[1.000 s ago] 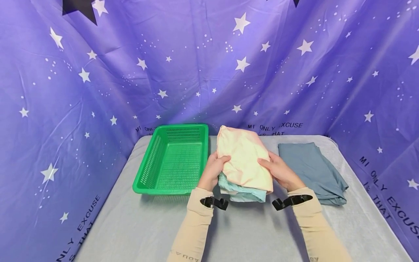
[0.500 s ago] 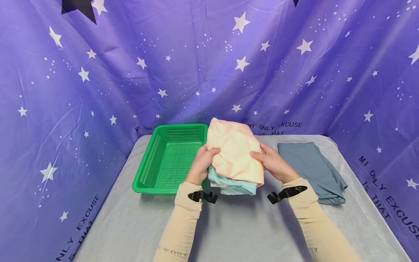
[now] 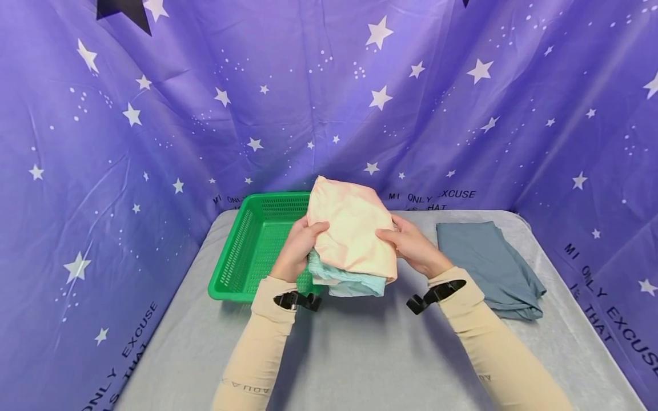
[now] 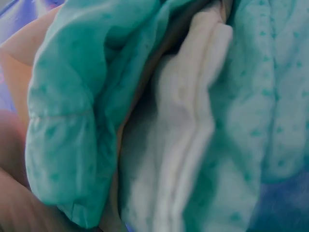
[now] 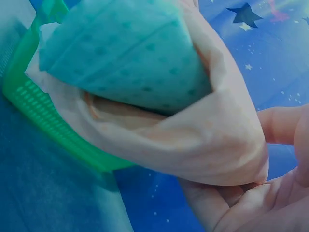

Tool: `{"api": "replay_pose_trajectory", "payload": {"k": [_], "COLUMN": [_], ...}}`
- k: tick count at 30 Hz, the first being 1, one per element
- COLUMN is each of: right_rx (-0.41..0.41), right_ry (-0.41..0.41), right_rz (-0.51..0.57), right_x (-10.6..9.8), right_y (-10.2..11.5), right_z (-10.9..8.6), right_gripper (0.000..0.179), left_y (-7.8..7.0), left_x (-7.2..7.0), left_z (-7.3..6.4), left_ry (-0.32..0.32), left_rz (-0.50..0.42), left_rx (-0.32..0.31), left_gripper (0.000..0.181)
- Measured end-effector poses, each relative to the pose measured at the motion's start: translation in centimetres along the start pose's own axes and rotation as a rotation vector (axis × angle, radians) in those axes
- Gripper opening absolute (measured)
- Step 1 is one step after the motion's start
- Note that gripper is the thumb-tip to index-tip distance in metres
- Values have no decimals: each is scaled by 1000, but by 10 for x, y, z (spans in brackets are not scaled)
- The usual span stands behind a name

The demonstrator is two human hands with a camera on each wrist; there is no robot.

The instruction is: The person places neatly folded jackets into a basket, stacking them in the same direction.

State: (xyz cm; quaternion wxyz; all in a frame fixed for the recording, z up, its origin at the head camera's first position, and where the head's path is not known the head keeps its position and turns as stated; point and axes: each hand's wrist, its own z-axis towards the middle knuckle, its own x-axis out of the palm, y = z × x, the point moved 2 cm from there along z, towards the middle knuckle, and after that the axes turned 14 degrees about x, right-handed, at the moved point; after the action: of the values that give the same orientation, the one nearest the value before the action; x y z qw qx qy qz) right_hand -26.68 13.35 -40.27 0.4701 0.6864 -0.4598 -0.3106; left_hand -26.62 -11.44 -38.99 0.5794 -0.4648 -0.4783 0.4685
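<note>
Purple starry drapes (image 3: 303,97) enclosed a grey bench (image 3: 360,354). Left lay a green basket (image 3: 262,245), its right side partly hidden by a pink-and-teal bundle (image 3: 352,228), long axis near to far, gripped by the fingers of the left hand (image 3: 298,248), nearer the basket, and the right hand (image 3: 413,245). The bundle had shifted left since the earlier frame.

Black capitals on the purple star-printed curtain (image 3: 329,85) read "MI ONLY EXCUSE" beyond the far edge of the tabletop (image 3: 360,354), right of its middle, with "HAT" beneath, and a partial "MI ONL" by the far left corner. The same curtain shows "ONLY EXCUSE" and "THAT" beyond the left edge, and "MI ONLY EXCUSE" over "THAT" beyond the right edge. Small letters on the left sleeve (image 3: 259,342) and right sleeve (image 3: 478,337) cannot be read surely.
</note>
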Motion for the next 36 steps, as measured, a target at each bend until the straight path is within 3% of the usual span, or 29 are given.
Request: {"api": "replay_pose_trajectory", "payload": {"k": [23, 36], "right_rx": [-73, -98], "right_ry": [115, 180], "right_rz": [-16, 8], "right_x": [58, 91], "right_y": [22, 27], "right_z": [30, 50], "right_gripper": [69, 75], "left_y": [-28, -28], "left_x": [-74, -119], "left_z": [-3, 5], "left_ry": [-4, -21], "left_rz": [35, 12], "left_rx": [-23, -76], "left_gripper": [38, 40]}}
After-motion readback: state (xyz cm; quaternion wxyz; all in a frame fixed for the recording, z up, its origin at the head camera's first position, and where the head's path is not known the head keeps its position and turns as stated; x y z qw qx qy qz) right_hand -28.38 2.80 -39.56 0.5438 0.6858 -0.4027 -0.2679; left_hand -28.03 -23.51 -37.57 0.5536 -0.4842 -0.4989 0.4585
